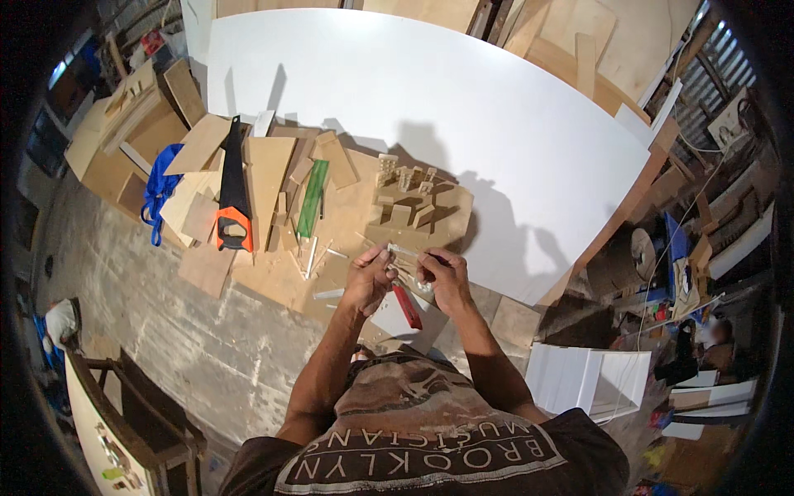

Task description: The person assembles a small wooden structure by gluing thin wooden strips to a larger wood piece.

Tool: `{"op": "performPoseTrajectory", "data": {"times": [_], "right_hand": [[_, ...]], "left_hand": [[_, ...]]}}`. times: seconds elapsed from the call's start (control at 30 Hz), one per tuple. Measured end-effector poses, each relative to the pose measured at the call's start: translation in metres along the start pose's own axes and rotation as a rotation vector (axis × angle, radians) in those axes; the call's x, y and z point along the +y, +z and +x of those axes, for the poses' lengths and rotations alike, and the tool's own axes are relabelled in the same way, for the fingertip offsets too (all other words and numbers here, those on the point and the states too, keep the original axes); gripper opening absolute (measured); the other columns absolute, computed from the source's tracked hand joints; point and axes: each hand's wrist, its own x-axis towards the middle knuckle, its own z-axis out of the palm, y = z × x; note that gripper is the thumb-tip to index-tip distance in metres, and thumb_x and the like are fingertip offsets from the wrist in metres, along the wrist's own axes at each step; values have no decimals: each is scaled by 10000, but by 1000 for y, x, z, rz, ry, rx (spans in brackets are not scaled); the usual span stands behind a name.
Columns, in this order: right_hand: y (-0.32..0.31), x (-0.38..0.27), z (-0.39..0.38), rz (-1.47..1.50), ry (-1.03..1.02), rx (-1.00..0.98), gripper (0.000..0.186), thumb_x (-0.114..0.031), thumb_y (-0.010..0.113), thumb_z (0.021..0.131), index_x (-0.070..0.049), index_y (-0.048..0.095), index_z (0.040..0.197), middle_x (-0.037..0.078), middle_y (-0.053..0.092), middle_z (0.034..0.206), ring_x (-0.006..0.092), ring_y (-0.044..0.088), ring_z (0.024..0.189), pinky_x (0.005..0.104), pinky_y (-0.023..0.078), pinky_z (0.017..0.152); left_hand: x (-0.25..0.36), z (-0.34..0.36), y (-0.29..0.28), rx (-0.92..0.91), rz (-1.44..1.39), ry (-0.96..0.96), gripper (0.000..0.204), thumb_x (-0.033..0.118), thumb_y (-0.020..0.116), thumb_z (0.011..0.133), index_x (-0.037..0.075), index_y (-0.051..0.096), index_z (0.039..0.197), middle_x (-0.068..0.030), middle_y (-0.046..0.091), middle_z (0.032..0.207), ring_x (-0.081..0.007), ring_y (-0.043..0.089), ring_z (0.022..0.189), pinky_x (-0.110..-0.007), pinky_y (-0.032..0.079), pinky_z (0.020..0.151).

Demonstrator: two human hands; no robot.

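Observation:
My left hand (369, 279) and my right hand (445, 279) are raised close together in front of my chest, fingers pinched. A thin pale strip (404, 250) spans the gap between their fingertips, and both hands grip it. What it is made of is too small to tell. Just below and between my hands is a red-handled tool (406, 307); its working end is hidden. Small wooden pieces (401, 213), some shaped like little stacked frames, stand on a brown board (451, 207) beyond my hands. Thin sticks and shavings lie scattered around them.
A handsaw (234, 190) with an orange handle lies on wood offcuts at the left, near a green strip (313, 198) and a blue bag (160, 194). A large white panel (397, 83) fills the far side. At the lower right stands a white cabinet (562, 376). A person (718, 351) is farther right.

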Motion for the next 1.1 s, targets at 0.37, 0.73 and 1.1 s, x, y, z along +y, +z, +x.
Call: {"op": "performPoseTrajectory", "data": {"times": [0.37,0.73,1.1], "right_hand": [[0,0,-8,-69,35,-29,153,-103,650,908,47,654,877,76,620,761,140,558,613,273,423,554],[13,-11,-16,-172,-30,-34,159,-109,650,911,26,651,828,62,618,727,134,537,557,273,424,543],[21,-1,-17,50,38,-17,142,-123,643,938,18,649,924,45,613,750,120,548,636,267,424,596]], "left_hand": [[3,-7,2,-7,51,1,251,77,601,973,4,622,1212,-33,635,857,-128,560,678,-257,504,648],[1,-9,-5,-4,58,46,226,41,636,942,-7,654,1162,-39,635,912,-125,572,769,-259,487,647],[1,-11,-6,-65,-14,27,157,108,620,967,47,671,1102,-19,643,930,-111,577,834,-273,466,678]]}}
